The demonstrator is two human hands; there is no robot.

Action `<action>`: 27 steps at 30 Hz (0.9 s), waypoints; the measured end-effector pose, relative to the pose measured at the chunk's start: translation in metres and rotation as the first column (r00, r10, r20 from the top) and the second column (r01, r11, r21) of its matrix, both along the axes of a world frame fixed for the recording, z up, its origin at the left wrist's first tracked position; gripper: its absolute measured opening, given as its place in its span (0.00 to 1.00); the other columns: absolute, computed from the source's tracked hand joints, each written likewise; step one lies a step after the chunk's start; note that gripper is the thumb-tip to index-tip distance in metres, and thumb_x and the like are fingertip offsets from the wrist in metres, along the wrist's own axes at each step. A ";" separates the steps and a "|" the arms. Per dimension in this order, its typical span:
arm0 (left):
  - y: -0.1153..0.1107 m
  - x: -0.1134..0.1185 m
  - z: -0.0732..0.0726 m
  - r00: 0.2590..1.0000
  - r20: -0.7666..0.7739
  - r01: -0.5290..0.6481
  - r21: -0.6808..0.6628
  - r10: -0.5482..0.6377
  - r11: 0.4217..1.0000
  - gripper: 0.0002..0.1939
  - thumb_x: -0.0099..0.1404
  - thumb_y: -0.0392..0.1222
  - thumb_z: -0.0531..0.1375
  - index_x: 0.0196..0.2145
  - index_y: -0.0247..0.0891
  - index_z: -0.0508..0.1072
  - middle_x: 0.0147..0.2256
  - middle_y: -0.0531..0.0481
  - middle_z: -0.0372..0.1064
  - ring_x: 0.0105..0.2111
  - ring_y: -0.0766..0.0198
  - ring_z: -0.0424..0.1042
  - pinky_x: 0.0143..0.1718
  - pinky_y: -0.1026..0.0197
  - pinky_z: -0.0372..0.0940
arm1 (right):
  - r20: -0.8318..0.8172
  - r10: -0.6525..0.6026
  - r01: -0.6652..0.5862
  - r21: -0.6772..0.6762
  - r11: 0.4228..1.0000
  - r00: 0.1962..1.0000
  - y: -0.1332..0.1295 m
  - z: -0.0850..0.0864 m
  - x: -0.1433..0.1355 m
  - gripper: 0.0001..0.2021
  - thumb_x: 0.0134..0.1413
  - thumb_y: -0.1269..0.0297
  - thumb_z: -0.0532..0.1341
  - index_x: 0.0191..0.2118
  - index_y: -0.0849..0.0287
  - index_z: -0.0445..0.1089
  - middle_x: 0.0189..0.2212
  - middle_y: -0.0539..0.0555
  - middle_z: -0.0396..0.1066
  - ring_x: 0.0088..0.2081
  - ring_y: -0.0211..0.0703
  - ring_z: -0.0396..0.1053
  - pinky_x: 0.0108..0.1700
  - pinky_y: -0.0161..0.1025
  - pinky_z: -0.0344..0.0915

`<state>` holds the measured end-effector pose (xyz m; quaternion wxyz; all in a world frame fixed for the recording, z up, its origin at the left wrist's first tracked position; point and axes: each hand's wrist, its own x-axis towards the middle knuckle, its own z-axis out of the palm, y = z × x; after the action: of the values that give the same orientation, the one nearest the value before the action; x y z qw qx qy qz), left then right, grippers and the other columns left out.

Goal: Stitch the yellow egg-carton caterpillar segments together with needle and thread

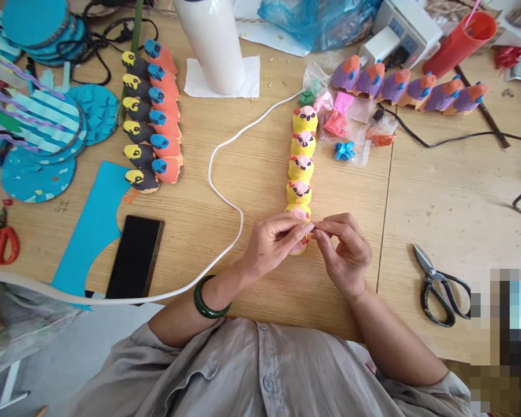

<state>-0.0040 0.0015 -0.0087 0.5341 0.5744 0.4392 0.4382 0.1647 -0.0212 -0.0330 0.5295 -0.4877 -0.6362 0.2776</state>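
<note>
A row of yellow egg-carton cups [301, 168] with pink clay tops and black and red details runs down the table in front of me. Over its near end, my left hand [275, 238] pinches with thumb and forefinger, its fingertips meeting those of my right hand [344, 246]. My right hand is closed in a pinch too. Whatever lies between the fingertips is dark and too small to name. Beyond the row are small bags of pink clay [339, 113], a blue clay lump [344, 151] and a green one [308, 95].
Black-handled scissors [438, 284] lie at right, a phone [134, 256] at left. A white cable [226, 200] winds across the table. Painted carton rows stand at left [167, 116] and far right [410, 87]. A white cup [215, 46] stands at the back.
</note>
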 end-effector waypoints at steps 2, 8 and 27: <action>0.000 -0.001 0.001 0.999 -0.017 -0.029 0.000 0.029 1.000 0.20 0.75 0.52 0.62 0.29 0.38 0.81 0.27 0.48 0.76 0.30 0.64 0.75 0.34 0.62 0.69 | -0.049 -0.017 0.014 -0.071 0.997 0.999 -0.001 0.001 0.000 0.05 0.68 0.61 0.65 0.38 0.52 0.78 0.30 0.52 0.76 0.30 0.42 0.72 0.31 0.43 0.71; 0.001 -0.005 0.000 0.992 -0.010 -0.127 -0.032 0.127 0.991 0.16 0.75 0.51 0.62 0.36 0.39 0.85 0.33 0.47 0.80 0.31 0.66 0.76 0.37 0.63 0.69 | -0.317 -0.070 -0.037 -0.321 0.946 0.946 0.001 -0.001 -0.001 0.16 0.68 0.53 0.66 0.30 0.54 0.73 0.25 0.47 0.70 0.25 0.36 0.70 0.29 0.37 0.68; 0.001 -0.006 -0.004 0.986 -0.005 -0.166 -0.021 0.166 0.986 0.18 0.76 0.53 0.62 0.36 0.40 0.85 0.32 0.48 0.79 0.31 0.65 0.75 0.37 0.62 0.69 | -0.553 -0.132 -0.213 -0.515 0.830 0.823 0.010 -0.002 -0.002 0.21 0.59 0.47 0.72 0.24 0.56 0.72 0.19 0.44 0.62 0.19 0.32 0.62 0.22 0.33 0.64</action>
<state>-0.0097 0.0022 -0.0129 0.5010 0.5311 0.4909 0.4754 0.1629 -0.0110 -0.0348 0.5227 -0.5007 -0.3516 0.5938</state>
